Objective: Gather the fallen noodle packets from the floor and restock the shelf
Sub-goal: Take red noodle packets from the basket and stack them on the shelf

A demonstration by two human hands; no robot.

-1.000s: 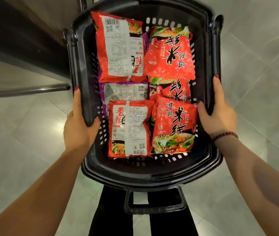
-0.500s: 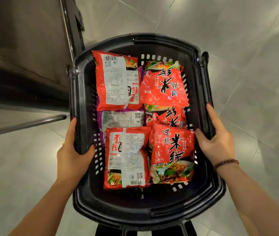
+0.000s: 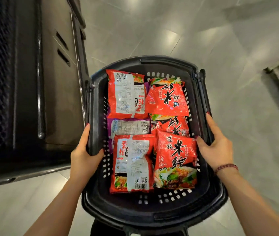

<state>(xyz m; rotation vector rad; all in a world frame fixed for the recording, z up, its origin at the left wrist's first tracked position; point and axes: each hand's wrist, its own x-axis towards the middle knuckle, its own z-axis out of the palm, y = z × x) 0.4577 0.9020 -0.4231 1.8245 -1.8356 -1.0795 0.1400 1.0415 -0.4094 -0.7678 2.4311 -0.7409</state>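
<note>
Grey tiled floor (image 3: 169,31) spreads beneath a black basket (image 3: 152,213), with a dark shelf unit (image 3: 53,82) at left. Since a second ago the view has tipped up, showing more floor and shelf, while the left hand (image 3: 82,160) and right hand (image 3: 218,147) keep gripping the basket's side rims. Inside lie five red packets (image 3: 174,159) and one purple packet (image 3: 128,126).

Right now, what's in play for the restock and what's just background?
Job: black basket, gripped by left hand and right hand; red noodle packets; purple noodle packet inside it.
Background: grey tiled floor; dark metal unit; beaded bracelet.
</note>
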